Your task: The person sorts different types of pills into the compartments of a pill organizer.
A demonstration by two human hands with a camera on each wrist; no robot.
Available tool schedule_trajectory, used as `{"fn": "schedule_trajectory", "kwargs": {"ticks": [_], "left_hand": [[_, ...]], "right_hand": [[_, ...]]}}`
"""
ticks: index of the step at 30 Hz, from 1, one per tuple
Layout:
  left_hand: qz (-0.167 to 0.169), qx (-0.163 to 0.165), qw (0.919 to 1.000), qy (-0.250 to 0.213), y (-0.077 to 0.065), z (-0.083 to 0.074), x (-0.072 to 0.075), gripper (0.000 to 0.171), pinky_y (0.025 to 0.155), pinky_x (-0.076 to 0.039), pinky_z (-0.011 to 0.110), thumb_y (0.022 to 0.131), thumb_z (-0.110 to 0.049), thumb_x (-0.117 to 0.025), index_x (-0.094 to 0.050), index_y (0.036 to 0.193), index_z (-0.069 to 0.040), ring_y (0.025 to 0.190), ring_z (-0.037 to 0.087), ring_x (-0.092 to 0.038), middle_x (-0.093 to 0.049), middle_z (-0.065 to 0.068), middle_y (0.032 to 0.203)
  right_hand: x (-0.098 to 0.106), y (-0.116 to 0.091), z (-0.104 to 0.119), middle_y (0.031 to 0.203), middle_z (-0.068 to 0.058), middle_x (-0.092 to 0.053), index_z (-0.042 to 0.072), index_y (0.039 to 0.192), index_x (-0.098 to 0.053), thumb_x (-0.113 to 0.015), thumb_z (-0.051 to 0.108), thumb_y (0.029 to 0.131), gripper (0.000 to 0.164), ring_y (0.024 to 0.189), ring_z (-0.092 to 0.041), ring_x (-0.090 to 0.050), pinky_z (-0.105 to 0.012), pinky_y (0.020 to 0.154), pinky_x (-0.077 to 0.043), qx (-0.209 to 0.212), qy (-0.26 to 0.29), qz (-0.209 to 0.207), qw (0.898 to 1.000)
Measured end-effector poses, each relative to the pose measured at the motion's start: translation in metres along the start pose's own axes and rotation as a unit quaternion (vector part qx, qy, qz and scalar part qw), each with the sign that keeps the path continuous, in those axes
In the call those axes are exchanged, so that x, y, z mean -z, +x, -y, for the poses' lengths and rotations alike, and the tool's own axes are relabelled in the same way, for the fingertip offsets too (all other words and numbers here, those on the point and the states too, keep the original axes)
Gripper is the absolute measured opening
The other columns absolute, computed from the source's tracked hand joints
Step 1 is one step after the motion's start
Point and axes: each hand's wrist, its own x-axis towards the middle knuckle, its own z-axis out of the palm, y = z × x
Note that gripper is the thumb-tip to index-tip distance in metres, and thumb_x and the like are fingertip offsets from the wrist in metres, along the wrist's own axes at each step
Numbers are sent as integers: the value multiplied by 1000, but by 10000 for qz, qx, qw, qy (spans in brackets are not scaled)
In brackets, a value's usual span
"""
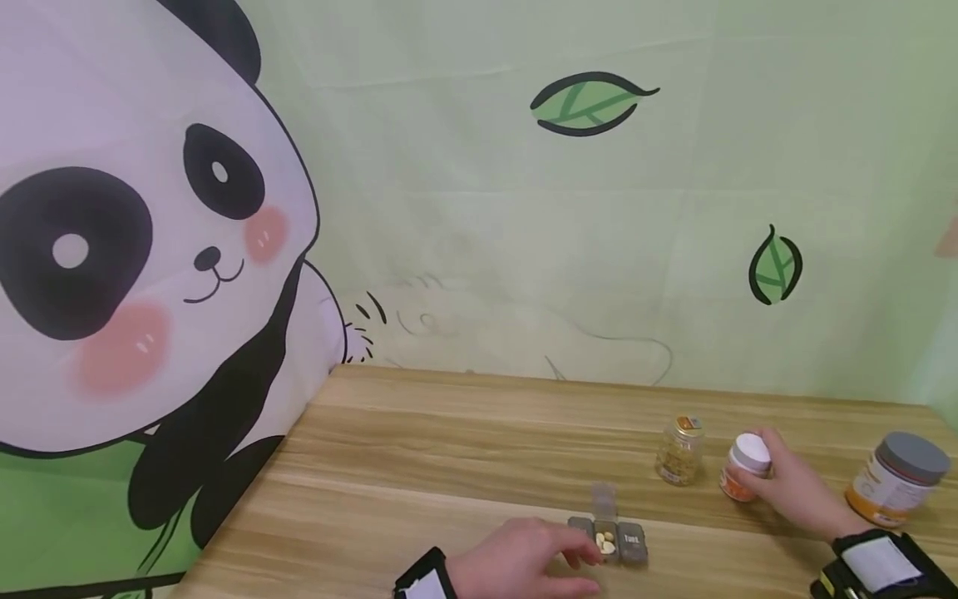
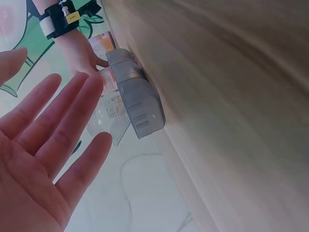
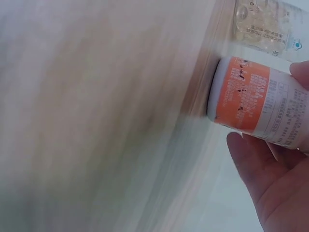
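Note:
My right hand grips a small white pill bottle with an orange band, thumb on one side and fingers on the other. In the right wrist view the bottle shows its printed label, its base close to the tabletop. A grey pill organizer lies to the left, the clear lid of its middle compartment raised and several pale yellow tablets inside. Beside it hovers my left hand, fingers loosely extended and holding nothing. From the left wrist, the organizer appears just beyond the fingertips.
A clear glass jar of yellowish capsules with a gold lid stands left of the bottle. Farther right is a larger white-and-orange jar with a grey lid. Behind the wooden table hangs a green panda-print cloth.

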Motion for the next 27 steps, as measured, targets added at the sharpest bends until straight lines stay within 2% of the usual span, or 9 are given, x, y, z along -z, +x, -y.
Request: {"fn": "schedule_trajectory", "kwargs": {"ticks": [6, 10, 12, 16, 17, 19, 21, 25, 27], "left_hand": [[-545, -324, 9960, 631, 2, 3, 3, 19, 78, -40, 9, 97, -30, -62, -67, 109, -16, 91, -10, -54, -65, -14, 102], [-905, -247, 9879, 1232, 3, 9, 5, 23, 79, -42, 11, 96, -34, -62, -64, 113, -18, 93, -6, -56, -65, -12, 107], [-930, -63, 9851, 1448, 4, 13, 6, 28, 78, -44, 14, 95, -37, -63, -63, 116, -18, 94, -4, -57, -65, -10, 110], [-686, 337, 9835, 1642, 8, 19, 8, 39, 76, -47, 18, 92, -42, -65, -60, 122, -17, 95, 0, -59, -65, -8, 114], [-611, 410, 9822, 1728, 9, 20, 8, 42, 75, -47, 18, 91, -43, -66, -60, 123, -16, 92, 0, -59, -65, -8, 113], [-467, 519, 9796, 1886, 12, 23, 5, 48, 68, -45, 16, 89, -46, -67, -58, 125, -17, 82, -3, -56, -65, -10, 109], [-368, 563, 9759, 2074, 15, 26, 2, 53, 60, -41, 15, 86, -48, -69, -55, 127, -17, 71, -4, -50, -64, -12, 100], [-322, 591, 9706, 2312, 20, 28, -2, 59, 53, -35, 15, 82, -53, -72, -55, 125, -16, 60, -3, -43, -60, -13, 83], [-346, 604, 9682, 2405, 23, 28, -3, 60, 52, -34, 15, 80, -54, -73, -57, 122, -15, 59, -4, -43, -57, -14, 77]], "right_hand": [[3, 0, 5, 117, -38, -47, -15, 135, -27, -69, 26, 91, 73, 104, -50, -51, -60, 80, -44, 47, -16, -35, 10000], [6, -3, 19, 128, -37, -38, -14, 136, -32, -69, 21, 91, 68, 114, -54, -40, -65, 86, -35, 542, -96, -912, 9943], [5, -4, 31, 126, -33, -44, -10, 131, -42, -71, 13, 88, 57, 113, -52, -41, -64, 86, -33, 1035, -209, -1559, 9821], [-4, -7, 63, 117, -20, -57, -4, 119, -55, -75, 3, 78, 46, 106, -39, -51, -32, 100, -33, 2231, -432, -2331, 9455], [-8, -8, 71, 115, -18, -58, -4, 117, -57, -73, 11, 83, 40, 104, -36, -53, -23, 99, -31, 2484, -507, -2382, 9375], [-16, -10, 86, 114, -13, -60, -1, 115, -59, -68, 26, 90, 38, 102, -30, -56, -12, 93, -30, 2880, -600, -2301, 9277], [-24, -12, 98, 115, -8, -60, 1, 115, -59, -64, 34, 94, 39, 102, -26, -57, -12, 94, -32, 3112, -586, -2049, 9261], [-43, -13, 109, 115, -2, -59, 7, 117, -58, -76, 20, 83, 40, 100, -20, -59, -21, 81, -47, 3261, -645, -1438, 9321], [-51, -13, 112, 114, 0, -60, 10, 119, -58, -80, 15, 79, 45, 99, -18, -61, -29, 74, -52, 3086, -703, -1069, 9425]]}}
